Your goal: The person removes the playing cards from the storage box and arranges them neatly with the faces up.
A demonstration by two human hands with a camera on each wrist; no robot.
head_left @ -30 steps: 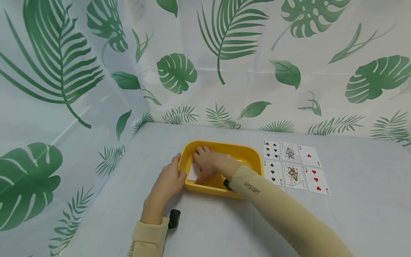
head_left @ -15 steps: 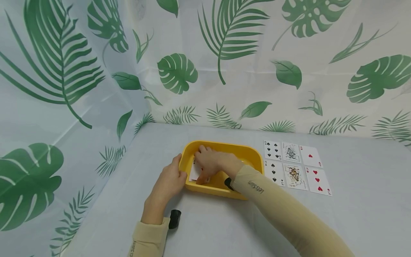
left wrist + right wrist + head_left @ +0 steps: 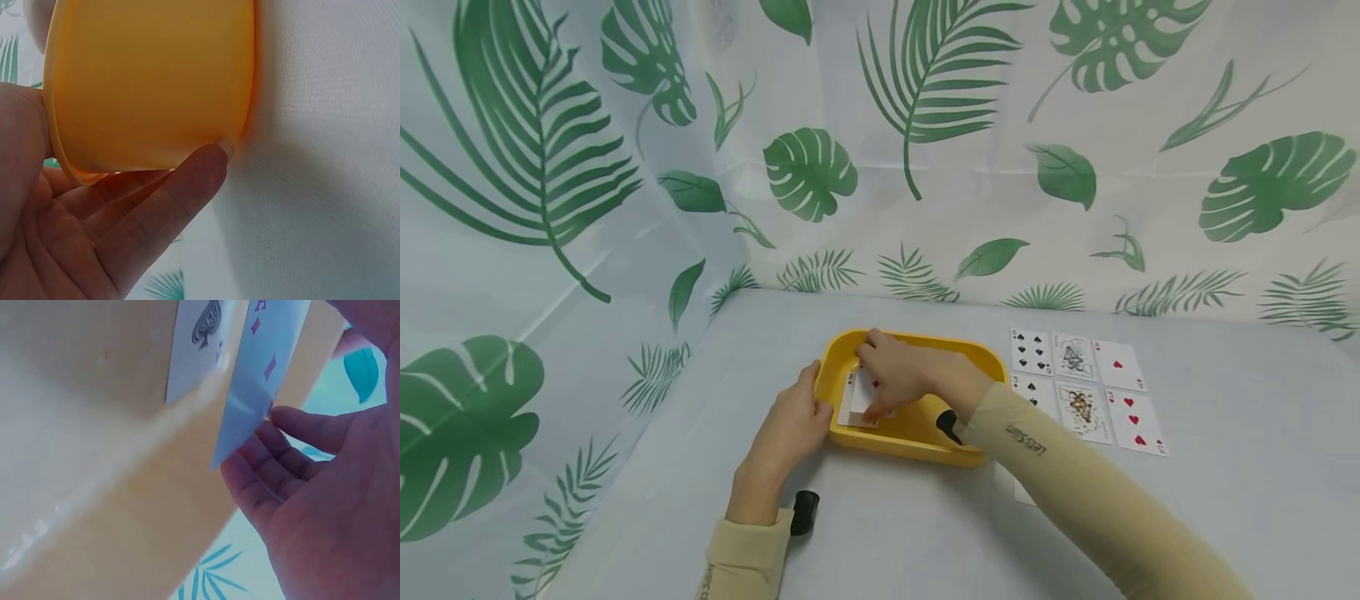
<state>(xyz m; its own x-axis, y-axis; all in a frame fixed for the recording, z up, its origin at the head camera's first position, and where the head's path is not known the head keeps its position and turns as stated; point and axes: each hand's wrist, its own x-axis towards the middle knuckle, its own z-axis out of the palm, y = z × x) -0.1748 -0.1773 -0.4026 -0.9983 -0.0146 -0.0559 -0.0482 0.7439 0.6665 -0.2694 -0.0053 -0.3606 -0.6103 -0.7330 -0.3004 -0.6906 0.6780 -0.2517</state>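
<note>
A yellow plastic tray stands on the table in the head view. My left hand holds its left end; in the left wrist view the fingers lie along the outer wall with the thumb up at the rim. Over the tray's left part, my right hand pinches a playing card, an ace of diamonds, tilted on edge in the right wrist view. Behind that card, an ace of spades shows inside the tray. The card's far end is out of the right wrist frame.
Right of the tray, face-up cards form two rows: six of spades, joker and ace of hearts behind; a spade card, joker and three of hearts in front. My right forearm partly covers another white card.
My right hand has risen slightly and shifted right inside the tray, bringing the ace of diamonds up with it. My left hand keeps its place on the tray's end.
</note>
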